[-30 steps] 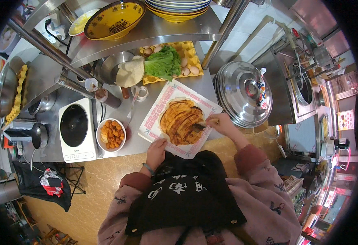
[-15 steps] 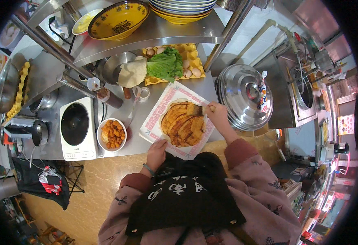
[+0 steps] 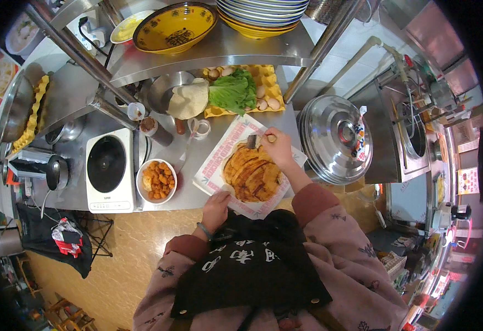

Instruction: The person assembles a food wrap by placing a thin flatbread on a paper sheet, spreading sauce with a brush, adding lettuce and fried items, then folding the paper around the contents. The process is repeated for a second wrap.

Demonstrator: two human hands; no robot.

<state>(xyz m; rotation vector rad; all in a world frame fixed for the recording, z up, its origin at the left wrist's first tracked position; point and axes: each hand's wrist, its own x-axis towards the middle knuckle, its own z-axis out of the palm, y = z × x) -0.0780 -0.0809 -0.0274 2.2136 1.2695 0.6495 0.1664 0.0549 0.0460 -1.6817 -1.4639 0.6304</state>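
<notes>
Now, right hand [image 3: 277,149] gripping scraper [image 3: 252,141] over pancake [image 3: 251,179], left hand [image 3: 216,207] fingers curled on paper [image 3: 219,165] edge

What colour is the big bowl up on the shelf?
The big bowl is yellow with dark markings inside, seen in the head view.

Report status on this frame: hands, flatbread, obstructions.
Right hand grips a metal tool at the flatbread's far edge. Left hand on the paper sheet near edge. Nothing blocking.
</notes>
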